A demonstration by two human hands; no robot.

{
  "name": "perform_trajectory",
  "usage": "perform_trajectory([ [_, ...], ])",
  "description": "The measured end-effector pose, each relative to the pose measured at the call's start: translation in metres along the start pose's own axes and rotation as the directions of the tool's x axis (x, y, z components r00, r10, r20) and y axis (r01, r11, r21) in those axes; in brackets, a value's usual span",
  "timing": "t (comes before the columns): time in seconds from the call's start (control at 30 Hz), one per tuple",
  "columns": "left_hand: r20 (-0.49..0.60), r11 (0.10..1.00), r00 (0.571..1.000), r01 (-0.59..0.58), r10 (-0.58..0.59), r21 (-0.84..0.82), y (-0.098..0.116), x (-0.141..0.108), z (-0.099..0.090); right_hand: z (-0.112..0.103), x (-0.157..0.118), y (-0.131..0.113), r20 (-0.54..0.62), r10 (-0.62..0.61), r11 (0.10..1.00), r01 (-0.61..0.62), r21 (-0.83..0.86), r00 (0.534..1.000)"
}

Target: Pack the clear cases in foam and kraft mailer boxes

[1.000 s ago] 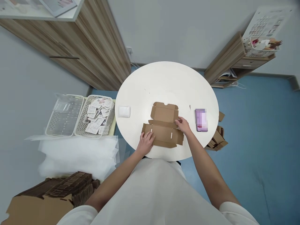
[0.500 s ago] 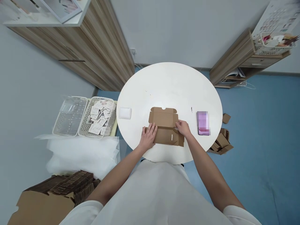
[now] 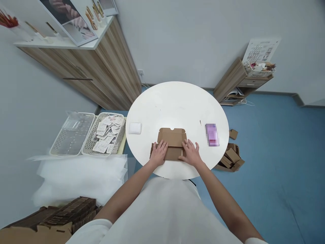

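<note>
A brown cardboard box (image 3: 172, 137) lies unfolded near the front of the white round table (image 3: 175, 101), its flap with a small notch pointing away from me. My left hand (image 3: 158, 154) rests on its near left part, fingers spread. On the near right part lies my right hand (image 3: 191, 153), fingers apart and thumb toward the middle of the cardboard. Both palms cover some of the side panels. A small white packet (image 3: 135, 128) sits at the table's left, and a purple item (image 3: 212, 135), blurred by pixels, is at the right.
Left of the table stand a white basket of cards (image 3: 104, 134) and a basket of clear plastic pieces (image 3: 72, 134). White foam sheets (image 3: 81, 176) and stacked flat cardboard (image 3: 71, 211) are nearer me. Cardboard boxes (image 3: 231, 157) lie on the floor at right.
My right hand has let go of the cardboard's right edge and now lies spread on its near right part. My left hand stays on the left side. The camera view has shifted.
</note>
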State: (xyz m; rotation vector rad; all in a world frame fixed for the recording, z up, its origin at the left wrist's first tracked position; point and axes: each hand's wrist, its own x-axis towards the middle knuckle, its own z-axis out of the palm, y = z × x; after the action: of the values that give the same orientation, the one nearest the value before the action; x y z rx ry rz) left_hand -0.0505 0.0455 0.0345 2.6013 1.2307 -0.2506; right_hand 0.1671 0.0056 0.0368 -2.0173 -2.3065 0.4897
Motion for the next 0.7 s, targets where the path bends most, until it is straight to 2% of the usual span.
perform_trajectory([
  [0.1,0.003,0.999,1.0,-0.019,0.019,0.035,-0.004,-0.004,0.002,0.014,-0.013,-0.009,0.073,-0.072,0.99,0.08,-0.116,0.995],
  [0.23,0.03,0.998,0.999,-0.039,0.037,0.054,-0.007,-0.009,0.001,0.022,-0.013,-0.019,0.071,-0.041,0.977,0.055,-0.204,0.997],
  [0.3,0.005,0.999,1.0,-0.028,0.028,0.035,-0.01,-0.017,0.002,0.023,-0.01,-0.024,0.08,-0.033,0.976,0.05,-0.212,0.996],
  [0.37,-0.05,0.999,0.998,0.048,-0.049,-0.016,-0.015,-0.031,0.006,0.023,-0.007,-0.029,0.103,-0.014,0.977,0.036,-0.21,0.995],
  [0.43,-0.092,0.969,0.969,0.218,-0.229,-0.118,-0.025,-0.048,0.014,0.025,-0.004,-0.033,0.133,0.015,0.979,0.012,-0.203,0.991],
  [0.5,-0.062,0.87,0.893,0.416,-0.446,-0.266,-0.038,-0.065,0.025,0.028,-0.002,-0.036,0.155,0.041,0.981,-0.011,-0.192,0.987],
  [0.53,-0.02,0.806,0.855,0.481,-0.518,-0.344,-0.044,-0.072,0.031,0.031,-0.002,-0.037,0.161,0.053,0.982,-0.022,-0.187,0.986],
  [0.6,0.031,0.745,0.853,0.472,-0.521,-0.472,-0.055,-0.08,0.041,0.035,-0.003,-0.039,0.167,0.073,0.982,-0.042,-0.182,0.983],
  [0.7,0.019,0.706,0.895,0.365,-0.446,-0.606,-0.059,-0.078,0.049,0.041,-0.005,-0.042,0.176,0.097,0.981,-0.065,-0.18,0.98],
])
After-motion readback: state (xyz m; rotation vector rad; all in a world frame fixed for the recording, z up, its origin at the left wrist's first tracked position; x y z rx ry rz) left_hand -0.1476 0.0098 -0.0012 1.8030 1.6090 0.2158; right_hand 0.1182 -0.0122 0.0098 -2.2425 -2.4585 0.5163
